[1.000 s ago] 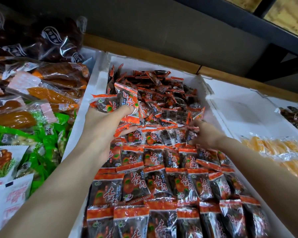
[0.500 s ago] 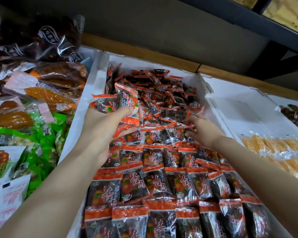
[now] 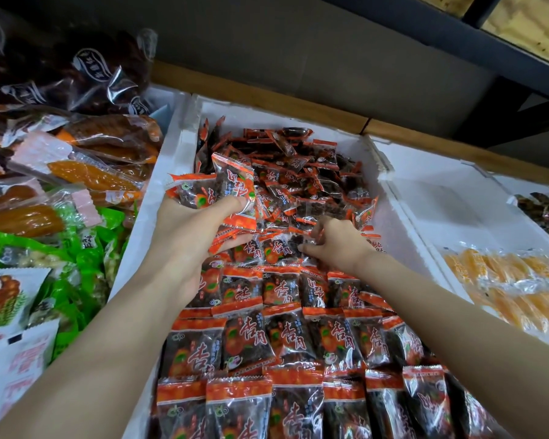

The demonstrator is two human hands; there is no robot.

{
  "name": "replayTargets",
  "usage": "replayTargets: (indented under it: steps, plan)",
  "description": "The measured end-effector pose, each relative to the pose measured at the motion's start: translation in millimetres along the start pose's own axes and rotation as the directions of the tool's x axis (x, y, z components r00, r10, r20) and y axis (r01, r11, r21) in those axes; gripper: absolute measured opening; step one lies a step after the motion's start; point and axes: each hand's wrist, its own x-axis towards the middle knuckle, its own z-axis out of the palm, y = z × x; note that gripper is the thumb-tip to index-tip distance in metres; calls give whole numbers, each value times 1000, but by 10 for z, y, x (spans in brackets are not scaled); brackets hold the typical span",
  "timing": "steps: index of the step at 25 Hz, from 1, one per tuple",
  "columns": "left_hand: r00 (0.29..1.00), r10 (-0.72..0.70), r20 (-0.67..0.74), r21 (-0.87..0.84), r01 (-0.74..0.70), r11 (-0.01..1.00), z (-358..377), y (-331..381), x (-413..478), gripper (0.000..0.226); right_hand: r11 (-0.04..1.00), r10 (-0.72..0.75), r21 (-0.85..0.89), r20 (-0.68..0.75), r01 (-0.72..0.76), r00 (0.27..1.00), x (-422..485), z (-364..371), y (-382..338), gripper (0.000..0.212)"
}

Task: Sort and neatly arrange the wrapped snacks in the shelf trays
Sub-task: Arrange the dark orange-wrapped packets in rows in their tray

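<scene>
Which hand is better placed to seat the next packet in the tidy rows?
Probably right. The right hand lies at the rearmost tidy row, fingers on the loose packets there; the left hand is full, gripping a bunch of packets above the tray.

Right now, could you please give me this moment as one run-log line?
left hand: holds bunch of orange packets | right hand: at loose pile, grip unclear | white tray: near rows neat, far end jumbled
</scene>
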Motion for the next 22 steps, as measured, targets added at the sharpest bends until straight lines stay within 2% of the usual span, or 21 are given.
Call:
replayTargets:
  steps: [2, 4, 6, 9, 12, 15, 17, 19, 20, 22]
  plan:
    - [999, 19, 41, 19, -19, 1000, -31, 27, -25, 18, 994, 2, -111, -43, -7, 999, 10, -80, -1, 35]
    - [998, 35, 50, 9, -36, 999, -42, 45, -34, 20, 992, 13, -124, -100, -25, 995, -33, -251, 75, 37]
    - [997, 35, 67, -4, -35, 999, -25, 52, -35, 22, 998, 28, -54, 6, -28, 1000, -166, -418, 195, 47]
    - [994, 45, 96, 9, -46, 999, 14, 12, -38, 25, 997, 50, -69, 271, -33, 961, -509, -490, 355, 70]
    - [989, -13, 148, -9, 15, 1000, 41, -65, -4, 23, 996, 6, -82, 341, 23, 940, -686, -439, 466, 78]
    - [974, -120, 193, 38, 114, 993, 31, -130, 36, 25, 999, -40, 3, 324, 42, 945, -682, -422, 525, 81]
    - [965, -145, 217, 59, 135, 989, 24, -135, 43, 38, 997, -58, 65, 319, 40, 946, -690, -417, 573, 85]
    - [966, -141, 218, 44, 134, 990, 13, -115, 18, 38, 994, -79, 97, 316, 50, 946, -725, -451, 582, 88]
    - [970, -129, 205, 30, 126, 992, 14, -97, -9, 33, 991, -100, 110, 274, 73, 956, -745, -487, 541, 86]
    - [975, -113, 191, 15, 113, 994, 25, -52, -53, 28, 971, -146, 199, 66, 130, 987, -775, -559, 319, 75]
